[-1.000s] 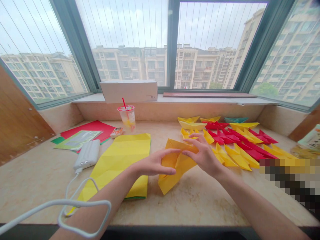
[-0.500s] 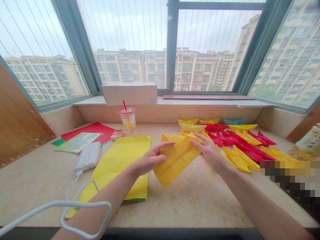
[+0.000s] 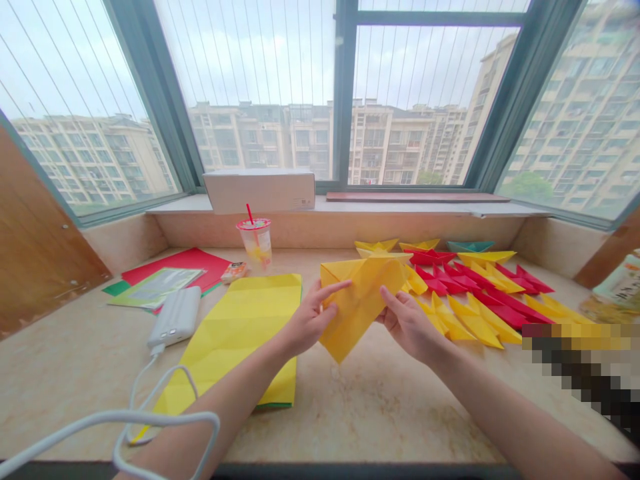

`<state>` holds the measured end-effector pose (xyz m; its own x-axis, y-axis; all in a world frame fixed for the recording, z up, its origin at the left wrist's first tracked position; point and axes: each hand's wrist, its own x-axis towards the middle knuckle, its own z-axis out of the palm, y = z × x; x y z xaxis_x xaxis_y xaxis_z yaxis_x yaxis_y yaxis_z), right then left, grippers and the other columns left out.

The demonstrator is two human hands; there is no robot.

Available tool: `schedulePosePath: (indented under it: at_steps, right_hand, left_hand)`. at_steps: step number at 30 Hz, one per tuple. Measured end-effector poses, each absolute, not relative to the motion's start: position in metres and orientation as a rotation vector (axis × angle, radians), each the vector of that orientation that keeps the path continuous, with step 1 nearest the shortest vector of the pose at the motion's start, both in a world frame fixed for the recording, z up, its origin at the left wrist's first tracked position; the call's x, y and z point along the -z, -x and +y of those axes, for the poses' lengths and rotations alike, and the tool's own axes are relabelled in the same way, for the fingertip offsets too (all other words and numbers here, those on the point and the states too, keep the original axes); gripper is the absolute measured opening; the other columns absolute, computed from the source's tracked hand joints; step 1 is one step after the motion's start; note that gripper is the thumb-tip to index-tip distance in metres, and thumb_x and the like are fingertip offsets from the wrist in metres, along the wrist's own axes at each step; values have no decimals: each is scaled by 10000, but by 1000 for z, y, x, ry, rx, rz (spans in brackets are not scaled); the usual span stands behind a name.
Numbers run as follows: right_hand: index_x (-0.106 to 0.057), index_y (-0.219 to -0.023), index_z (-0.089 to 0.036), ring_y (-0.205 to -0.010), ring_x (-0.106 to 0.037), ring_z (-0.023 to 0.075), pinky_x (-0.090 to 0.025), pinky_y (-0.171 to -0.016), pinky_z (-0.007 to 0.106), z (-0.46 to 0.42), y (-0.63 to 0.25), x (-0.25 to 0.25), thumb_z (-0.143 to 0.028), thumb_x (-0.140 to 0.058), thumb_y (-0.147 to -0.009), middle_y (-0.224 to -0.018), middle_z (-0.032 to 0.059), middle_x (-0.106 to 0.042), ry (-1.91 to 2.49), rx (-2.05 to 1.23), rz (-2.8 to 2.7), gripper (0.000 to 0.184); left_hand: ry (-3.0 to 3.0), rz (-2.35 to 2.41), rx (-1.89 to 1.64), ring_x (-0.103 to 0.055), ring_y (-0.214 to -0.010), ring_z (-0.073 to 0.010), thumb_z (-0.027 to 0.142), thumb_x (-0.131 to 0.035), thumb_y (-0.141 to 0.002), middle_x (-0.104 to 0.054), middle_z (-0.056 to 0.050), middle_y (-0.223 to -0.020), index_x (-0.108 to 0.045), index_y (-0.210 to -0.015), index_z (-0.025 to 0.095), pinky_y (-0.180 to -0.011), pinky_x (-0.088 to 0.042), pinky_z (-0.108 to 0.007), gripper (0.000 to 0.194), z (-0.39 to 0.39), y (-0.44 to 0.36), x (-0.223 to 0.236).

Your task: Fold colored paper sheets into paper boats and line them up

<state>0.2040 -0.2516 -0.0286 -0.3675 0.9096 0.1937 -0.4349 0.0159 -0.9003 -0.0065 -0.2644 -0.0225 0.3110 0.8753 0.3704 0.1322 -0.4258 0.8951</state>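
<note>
A folded sheet of yellow paper, its lower end pointed, is held up above the stone counter between both hands. My left hand pinches its left edge, the index finger lying across the front. On the right edge, my right hand grips with the thumb in front and the other fingers curled behind, partly hidden. Flat on the counter to the left lies a stack of creased yellow paper with green beneath. Right of the hands stand several folded paper boats, among them a yellow boat and a red boat.
A white power bank with a white cable sits at left, beside red paper sheets. Behind are a lidded drink cup, a small orange packet and a white box on the sill. A teal boat stands farther back.
My right hand has slid down from the paper's upper right corner to its right edge. The paper has risen slightly and turned, its point shifting right and up.
</note>
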Motion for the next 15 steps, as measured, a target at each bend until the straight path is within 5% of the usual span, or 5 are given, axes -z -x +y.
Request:
schedulePosePath:
  at_steps: [3,8,15]
  right_hand:
    - [-668,-1157,-232,-1139,-660,277,-526,-977,465,-252,-205,27,-457,-632,-891,-1125,74,-747,528,-1632,-1150,350]
    - [-692,-1142,-223,-1157,-645,280,-505,-998,472,-255,-205,24,-442,-581,-928,-1130,80,-744,433,-1686,-1145,325]
    - [-735,-1056,-238,-1098,-663,266,-516,-956,438,-254,-203,35,-472,-628,-902,-1060,69,-756,470,-1554,-1276,300]
  left_hand:
    - [-2091,1095,-1274,-350,-1405,-280,269,-502,-943,-377,-101,-1483,-618,-1315,280,-1204,-206,-459,390,-267,5,21]
    - [-2292,1274,-1180,-106,-1505,-329,370,-504,-956,-124,-85,-1626,-543,-1387,284,-1204,-167,-517,441,-272,5,19]
    - [-2394,1138,-1103,-272,-1457,-346,444,-656,-851,-303,-203,-1565,-355,-1479,178,-1172,-266,-510,745,-276,6,19]
